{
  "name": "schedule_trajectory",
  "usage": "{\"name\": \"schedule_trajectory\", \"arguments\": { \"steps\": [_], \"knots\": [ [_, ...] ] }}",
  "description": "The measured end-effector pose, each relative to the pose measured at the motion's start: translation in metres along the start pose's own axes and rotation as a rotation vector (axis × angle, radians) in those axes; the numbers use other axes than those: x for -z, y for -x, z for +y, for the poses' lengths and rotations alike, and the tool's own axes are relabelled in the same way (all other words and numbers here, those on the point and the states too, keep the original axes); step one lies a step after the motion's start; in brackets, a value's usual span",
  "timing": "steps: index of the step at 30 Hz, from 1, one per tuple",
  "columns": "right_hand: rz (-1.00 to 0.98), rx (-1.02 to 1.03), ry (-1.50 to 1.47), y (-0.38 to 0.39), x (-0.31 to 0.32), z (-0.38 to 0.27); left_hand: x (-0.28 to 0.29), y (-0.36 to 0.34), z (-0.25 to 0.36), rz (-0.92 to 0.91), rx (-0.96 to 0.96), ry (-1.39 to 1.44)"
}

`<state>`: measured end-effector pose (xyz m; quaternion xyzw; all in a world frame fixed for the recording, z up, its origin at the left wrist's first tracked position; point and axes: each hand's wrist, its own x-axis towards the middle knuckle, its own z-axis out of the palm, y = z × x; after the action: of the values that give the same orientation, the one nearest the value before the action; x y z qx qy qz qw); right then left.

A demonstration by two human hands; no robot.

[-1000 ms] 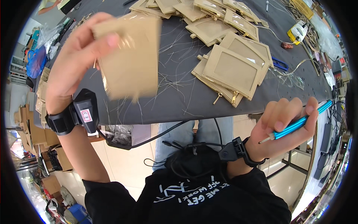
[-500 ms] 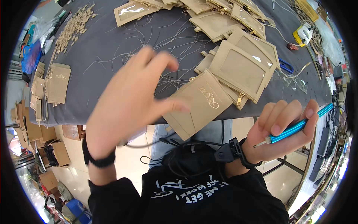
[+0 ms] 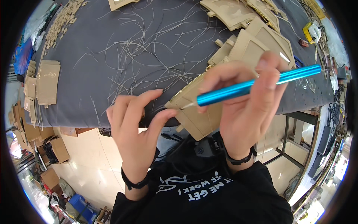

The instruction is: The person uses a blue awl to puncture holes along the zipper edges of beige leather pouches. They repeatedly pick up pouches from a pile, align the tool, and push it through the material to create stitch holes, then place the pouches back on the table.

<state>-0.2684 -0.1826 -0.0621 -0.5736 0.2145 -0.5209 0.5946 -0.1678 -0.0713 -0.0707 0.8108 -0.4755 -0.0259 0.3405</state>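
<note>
My right hand [image 3: 250, 100] is closed around a shiny blue pen-shaped tool [image 3: 238, 92] with a thin tip. That tip points left and meets the near-left corner of a beige card wallet [image 3: 199, 121], close to the end of its zip. Part of the wallet is hidden behind my right hand, and its lower edge overhangs the table. At the same corner is my left hand [image 3: 136, 127], its thumb at the wallet's edge and its index finger stretched out apart from it. Nothing shows between those fingers.
More beige card wallets [image 3: 253, 41] with clear windows lie piled at the right. Loose thread ends [image 3: 138, 48] are strewn over the dark table cloth [image 3: 84, 74]. At the left stand stacked beige pieces [image 3: 48, 82] and a heap of small scraps [image 3: 65, 22]. A yellow-and-white item [image 3: 312, 33] sits far right.
My right hand has come up and left, bringing the blue tool from beside the table edge to the wallet's corner. My left hand has dropped back to that corner. The view has shifted slightly.
</note>
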Motion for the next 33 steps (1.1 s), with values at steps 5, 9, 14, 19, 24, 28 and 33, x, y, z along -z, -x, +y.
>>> {"name": "schedule_trajectory", "arguments": {
  "steps": [5,9,14,19,24,28,33],
  "knots": [
    [-0.075,-0.025,0.099,0.005,-0.006,0.006,-0.002,0.011,-0.009,0.093,-0.052,0.041],
    [-0.106,0.002,0.145,0.004,-0.009,0.012,-0.003,0.017,-0.015,0.159,-0.114,-0.002],
    [-0.080,0.043,0.241,0.004,-0.014,0.017,-0.004,0.017,-0.017,0.142,-0.093,0.011],
    [-0.022,-0.090,0.374,0.003,-0.024,0.007,-0.004,0.014,-0.016,0.120,-0.010,0.058],
    [-0.057,0.069,0.352,0.007,-0.024,0.013,-0.003,0.015,-0.016,0.085,-0.013,0.128],
    [-0.030,-0.078,0.383,0.005,-0.018,0.012,-0.001,0.015,-0.015,0.062,-0.014,0.140],
    [-0.019,-0.115,0.465,0.005,-0.020,0.008,0.000,0.014,-0.014,0.051,-0.041,0.149]
  ]
}}
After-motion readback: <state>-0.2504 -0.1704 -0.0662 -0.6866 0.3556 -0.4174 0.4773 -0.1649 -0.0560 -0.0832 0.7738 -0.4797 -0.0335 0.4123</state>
